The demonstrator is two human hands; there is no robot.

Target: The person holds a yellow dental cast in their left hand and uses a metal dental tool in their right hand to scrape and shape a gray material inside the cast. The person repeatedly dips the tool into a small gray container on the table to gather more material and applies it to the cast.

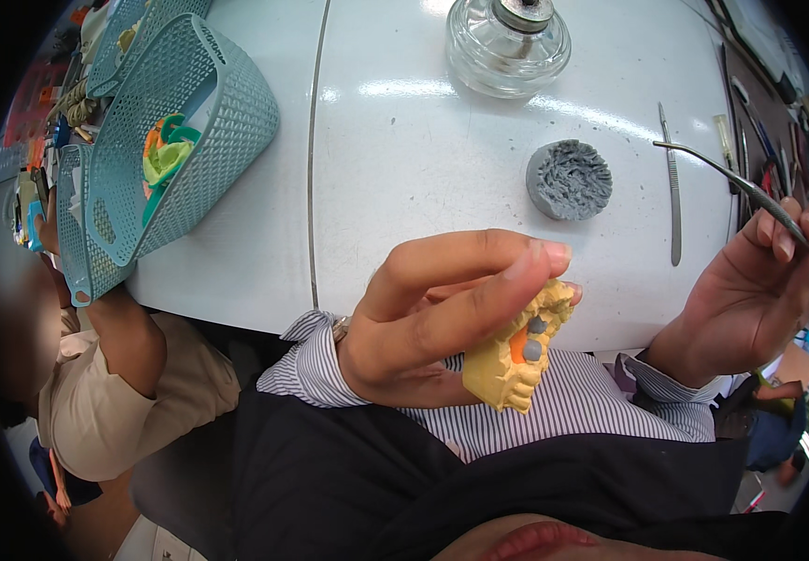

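Note:
My left hand (pixel 423 327) is closed around a yellow dental cast (pixel 496 376), held up over the near edge of the table. An orange patch and two small grey lumps, like wax teeth, sit among the cast's teeth. At the right, my right hand (pixel 741 299) pinches a thin metal dental waxing instrument (pixel 753 192), its bent tip pointing left over the table and apart from the cast. Between the hands and farther off lies a round grey block of wax (pixel 570 180) with a gouged top. A slim metal carver (pixel 672 192) rests to its right.
A glass spirit burner (pixel 507 51) stands at the far side of the white table (pixel 395 168). Blue-green plastic baskets (pixel 236 122) with green and orange pieces take up the left. More tools (pixel 759 122) lie along the right edge. Another person's arm (pixel 128 341) is at the left.

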